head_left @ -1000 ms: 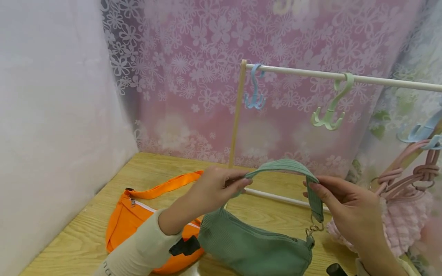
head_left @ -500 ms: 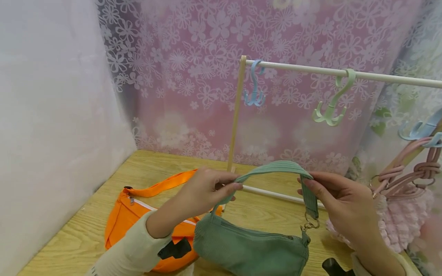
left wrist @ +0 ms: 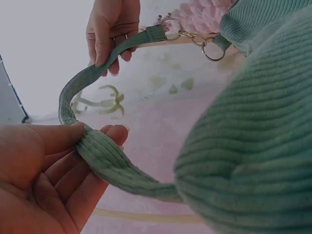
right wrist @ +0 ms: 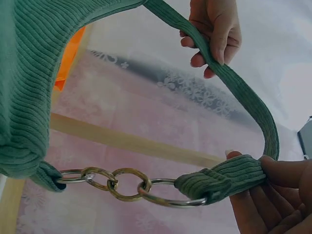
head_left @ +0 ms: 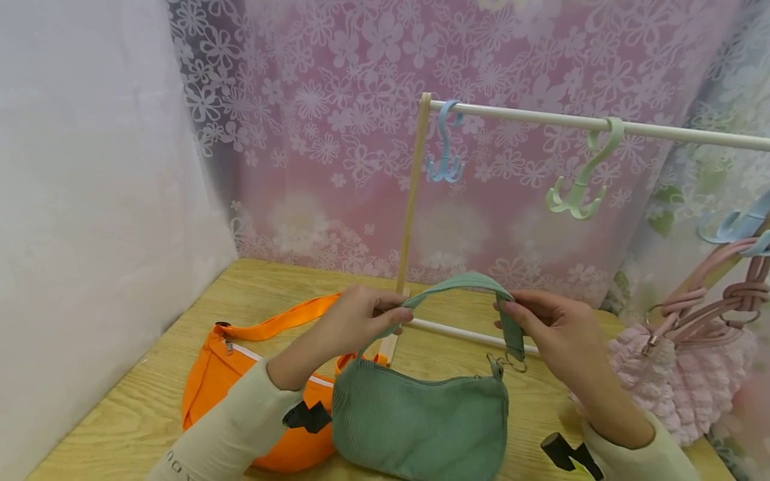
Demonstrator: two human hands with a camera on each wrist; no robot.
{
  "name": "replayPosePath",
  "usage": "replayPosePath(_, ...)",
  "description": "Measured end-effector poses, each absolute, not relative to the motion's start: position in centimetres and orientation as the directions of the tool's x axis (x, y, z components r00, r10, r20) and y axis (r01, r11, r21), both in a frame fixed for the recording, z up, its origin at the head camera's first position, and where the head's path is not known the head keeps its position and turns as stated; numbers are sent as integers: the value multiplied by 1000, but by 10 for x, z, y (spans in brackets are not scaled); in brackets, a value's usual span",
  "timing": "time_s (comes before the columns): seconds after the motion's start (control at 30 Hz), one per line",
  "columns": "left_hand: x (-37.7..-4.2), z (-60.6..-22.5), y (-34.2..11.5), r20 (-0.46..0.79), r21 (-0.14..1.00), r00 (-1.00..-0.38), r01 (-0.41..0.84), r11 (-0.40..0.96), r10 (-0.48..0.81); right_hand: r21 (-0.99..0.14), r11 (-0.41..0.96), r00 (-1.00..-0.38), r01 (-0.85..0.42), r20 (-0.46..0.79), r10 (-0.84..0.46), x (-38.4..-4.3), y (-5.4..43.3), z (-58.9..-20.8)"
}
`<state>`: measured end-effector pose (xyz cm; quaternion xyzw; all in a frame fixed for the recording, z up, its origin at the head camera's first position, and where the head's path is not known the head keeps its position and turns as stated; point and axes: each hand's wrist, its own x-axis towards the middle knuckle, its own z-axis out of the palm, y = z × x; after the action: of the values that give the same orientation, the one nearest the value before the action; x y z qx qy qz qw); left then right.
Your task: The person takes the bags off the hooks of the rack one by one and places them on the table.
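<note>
A green corduroy handbag (head_left: 421,421) hangs below both hands in the head view, its strap (head_left: 466,280) arched up between them. My left hand (head_left: 355,321) pinches the strap on its left side, thumb on top. On the other side my right hand (head_left: 556,327) pinches it near the end that joins a chain of metal rings (right wrist: 124,184). The right wrist view shows those rings linking the strap to the bag's body. In the left wrist view the ribbed strap (left wrist: 112,161) lies between thumb and fingers.
An orange bag (head_left: 283,441) lies on the wooden table (head_left: 138,394) at left. Behind stands a rack with a white rail (head_left: 529,115), bearing a blue hook (head_left: 445,147) and a green hook (head_left: 583,180). A pink puffy bag (head_left: 686,374) hangs at right.
The right hand has moved left, closer to the left hand, and the strap's arch has narrowed. The green handbag has shifted left and turned its front more toward the camera.
</note>
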<state>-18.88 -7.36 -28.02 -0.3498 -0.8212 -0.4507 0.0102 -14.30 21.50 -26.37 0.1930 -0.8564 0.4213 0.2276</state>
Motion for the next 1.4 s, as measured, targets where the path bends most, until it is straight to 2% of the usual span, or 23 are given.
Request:
replayPosePath(0.13, -198, -284, -70, 291, 732, -775, 558, 391, 561, -685, 548, -858, -480, 497, -129, -151, 218, -273)
replayPosePath(0.33, -213, -294, -63, 227, 709, -814, 514, 482, 534, -661, 614, -877, -432, 466, -116, -166, 218, -285)
replayPosePath(0.53, -240, -312, -52, 153, 729, -856, 435, 529, 494, -757, 569, -940, -321, 328, -94, -192, 223, -297)
replayPosePath(0.8, -264, -341, -43, 72, 686, -868, 401, 607, 491, -808, 560, -982, -184, 175, -70, -233, 230, -332)
replayPosePath(1.03, -280, -359, -32, 26, 678, -878, 367, 637, 478, -802, 588, -994, -107, 94, -51, -254, 232, -348)
replayPosePath(1.4, -292, -372, -28, -42, 649, -908, 292, 703, 416, -722, 688, -996, -80, 90, -21, -274, 226, -366)
